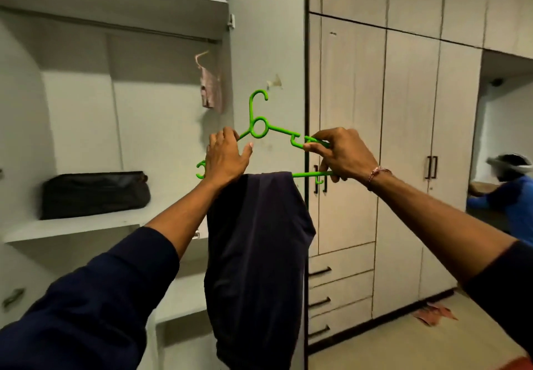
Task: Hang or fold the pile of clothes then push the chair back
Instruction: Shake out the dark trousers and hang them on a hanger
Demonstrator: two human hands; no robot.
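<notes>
Far left: open wardrobe [121, 60] with a black bag [95, 193] lying on its shelf [72, 226]. Inside, near the right wall: a pinkish cloth [212, 89] hanging from the rail. Centre left: left hand [226, 157], fingers fairly straight and spread, grip wide, laid against the left shoulder of a green hanger [261, 130] with its hook upward. Below: dark trousers [256, 254] draped over the hanger's lower bar, hanging down in front of the wardrobe's edge. Centre right: right hand [341, 153], grip narrow, thumb and fingers curled round the hanger's right end, pinching upper arm and lower bar together; thread band [377, 172] on the wrist. Right: closed cupboard doors [403, 138] with dark handles and three drawers [340, 291] beneath. Far right: a second person [510, 193] in blue, blurred, and pinkish scraps [435, 313] on the floor.
</notes>
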